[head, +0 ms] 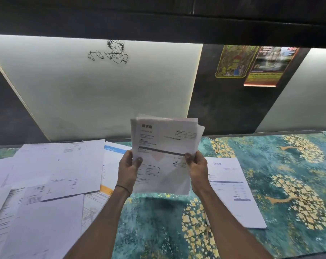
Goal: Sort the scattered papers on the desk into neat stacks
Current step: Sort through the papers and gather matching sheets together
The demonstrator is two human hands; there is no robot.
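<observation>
Papers (pixel 164 139) pinched at both side edges by left grip (pixel 128 169) and right grip (pixel 197 169).

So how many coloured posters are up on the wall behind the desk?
2, side by side on the dark panel at upper right: the yellow-green poster on the left, the orange-edged poster right of it. None seems hidden.

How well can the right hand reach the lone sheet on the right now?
Probably yes, once freed: the sheet lies bare just beside the right hand, nothing between them. But that hand now grips the stack with the left hand.
</observation>
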